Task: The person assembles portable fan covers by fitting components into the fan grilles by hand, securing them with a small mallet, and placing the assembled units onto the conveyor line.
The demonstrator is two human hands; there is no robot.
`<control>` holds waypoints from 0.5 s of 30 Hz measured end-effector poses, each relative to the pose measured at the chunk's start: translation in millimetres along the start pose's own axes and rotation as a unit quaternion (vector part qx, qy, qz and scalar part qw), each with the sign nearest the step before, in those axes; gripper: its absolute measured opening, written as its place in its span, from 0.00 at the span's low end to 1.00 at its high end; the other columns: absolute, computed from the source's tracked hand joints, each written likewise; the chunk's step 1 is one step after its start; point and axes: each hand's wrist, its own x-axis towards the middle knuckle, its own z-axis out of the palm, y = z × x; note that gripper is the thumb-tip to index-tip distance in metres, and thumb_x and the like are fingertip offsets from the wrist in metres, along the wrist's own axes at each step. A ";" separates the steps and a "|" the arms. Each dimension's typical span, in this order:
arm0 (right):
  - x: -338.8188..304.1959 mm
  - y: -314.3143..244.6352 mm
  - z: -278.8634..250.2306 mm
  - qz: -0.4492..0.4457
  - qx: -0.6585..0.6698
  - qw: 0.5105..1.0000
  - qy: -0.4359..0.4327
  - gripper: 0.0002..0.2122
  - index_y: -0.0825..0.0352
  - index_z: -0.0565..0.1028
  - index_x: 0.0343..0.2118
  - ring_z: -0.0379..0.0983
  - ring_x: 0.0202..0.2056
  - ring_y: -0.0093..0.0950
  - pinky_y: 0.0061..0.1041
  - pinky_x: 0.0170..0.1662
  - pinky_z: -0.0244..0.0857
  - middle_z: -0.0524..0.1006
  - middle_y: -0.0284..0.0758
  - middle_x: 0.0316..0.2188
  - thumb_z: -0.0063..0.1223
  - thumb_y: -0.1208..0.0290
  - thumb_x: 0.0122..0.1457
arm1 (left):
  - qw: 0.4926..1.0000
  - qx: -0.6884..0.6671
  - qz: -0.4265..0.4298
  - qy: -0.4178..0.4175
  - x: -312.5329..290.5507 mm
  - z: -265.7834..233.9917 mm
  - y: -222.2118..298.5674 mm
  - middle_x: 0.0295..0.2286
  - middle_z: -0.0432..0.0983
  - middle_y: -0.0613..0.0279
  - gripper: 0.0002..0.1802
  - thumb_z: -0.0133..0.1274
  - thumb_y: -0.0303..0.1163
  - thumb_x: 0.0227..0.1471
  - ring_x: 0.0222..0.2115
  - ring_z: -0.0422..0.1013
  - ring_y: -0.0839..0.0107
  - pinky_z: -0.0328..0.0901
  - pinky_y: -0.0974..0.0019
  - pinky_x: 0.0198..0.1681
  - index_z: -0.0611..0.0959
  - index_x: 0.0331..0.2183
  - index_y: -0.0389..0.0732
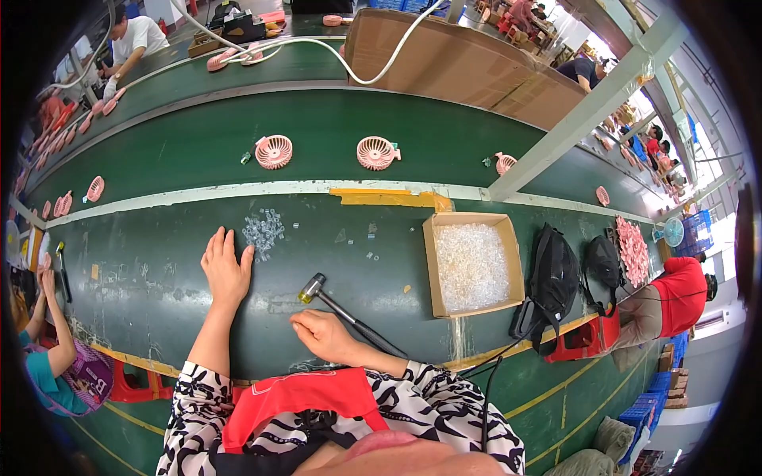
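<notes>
My left hand lies flat on the dark green worktable, fingers stretched out and holding nothing. Just beyond its fingertips and to the right is a loose heap of small clear plastic pieces. My right hand rests on the table nearer to me, its fingers curled in; the inside of the grip is hidden. Beside it lies a mallet with a yellowish face and a black handle that slants down to the right behind my wrist. A few single clear pieces are scattered right of the heap.
An open cardboard box of clear pieces stands at right, next to a black bag. Pink handheld fans lie on the green conveyor beyond a pale rail. A white post rises at right. Co-workers sit on both sides.
</notes>
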 end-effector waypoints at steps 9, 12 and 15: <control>0.2 2.6 0.4 -0.008 0.000 1.000 0.000 0.05 0.72 0.75 0.36 0.74 0.26 0.38 0.32 0.29 0.66 0.75 0.42 0.27 0.51 0.78 0.59 | 1.000 0.004 0.001 -0.003 0.1 0.9 -1.3 0.57 0.63 0.50 0.31 0.54 0.46 0.55 0.59 0.57 0.53 0.50 0.49 0.60 0.72 0.54 0.36; -0.2 1.5 0.2 -0.002 -0.001 1.000 -0.001 0.05 0.72 0.75 0.36 0.74 0.26 0.38 0.32 0.29 0.66 0.75 0.42 0.27 0.51 0.78 0.59 | 1.000 0.004 0.003 -0.003 0.2 -0.7 0.2 0.57 0.63 0.50 0.31 0.54 0.46 0.55 0.59 0.58 0.53 0.50 0.49 0.60 0.72 0.54 0.36; 0.0 0.7 0.5 0.002 -0.001 1.000 -0.004 0.05 0.72 0.75 0.36 0.74 0.26 0.39 0.32 0.29 0.66 0.75 0.43 0.27 0.51 0.78 0.59 | 1.000 0.003 0.004 0.000 -0.3 -1.3 -1.0 0.57 0.63 0.50 0.31 0.54 0.46 0.55 0.59 0.58 0.53 0.50 0.49 0.60 0.72 0.54 0.36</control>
